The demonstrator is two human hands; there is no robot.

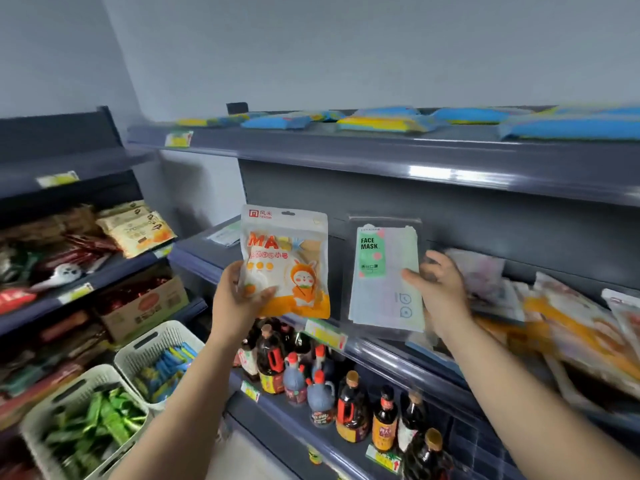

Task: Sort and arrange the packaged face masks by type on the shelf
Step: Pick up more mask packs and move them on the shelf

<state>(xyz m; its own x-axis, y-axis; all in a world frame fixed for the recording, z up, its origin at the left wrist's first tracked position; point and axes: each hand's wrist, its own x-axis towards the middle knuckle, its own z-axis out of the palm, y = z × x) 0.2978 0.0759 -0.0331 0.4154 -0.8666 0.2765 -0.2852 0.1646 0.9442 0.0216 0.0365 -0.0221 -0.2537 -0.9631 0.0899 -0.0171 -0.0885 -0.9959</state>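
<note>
My left hand (239, 299) grips the lower left corner of an orange-and-white mask pack (287, 258) with a cartoon rabbit, holding it upright in front of the middle shelf (381, 348). My right hand (440, 289) holds the right edge of a clear pack labelled FACE MASK (382, 275), with a green label and pale masks inside, also upright. A loose heap of mask packs (561, 320) lies on the middle shelf to the right, blurred. One pale pack (225, 235) lies flat at the shelf's left end.
Blue and yellow packets (388, 121) lie on the top shelf. Dark sauce bottles (349, 407) stand on the shelf below. White baskets (90, 420) of green and blue sachets sit at lower left. The left shelving unit holds snack packets (138, 226) and a cardboard box (145, 306).
</note>
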